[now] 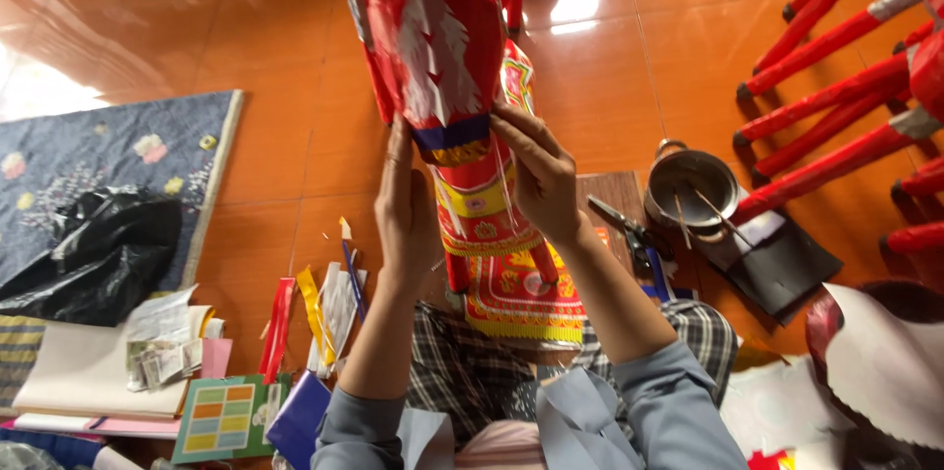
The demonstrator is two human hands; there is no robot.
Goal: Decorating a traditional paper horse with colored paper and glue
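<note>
Grey sleeves (590, 421) are seen lowest in view, at six o'clock. From them both hands are raised to a red paper figure (442, 57) held up at twelve o'clock. The right hand (541, 175) is pressed on its blue and gold band (452, 141), fingers bent, a thin strip pinched. The left hand (405, 209) is laid flat against its side, fingers straight. A metal pot (688, 185) stands at three o'clock, paper scraps (315, 313) at eight.
</note>
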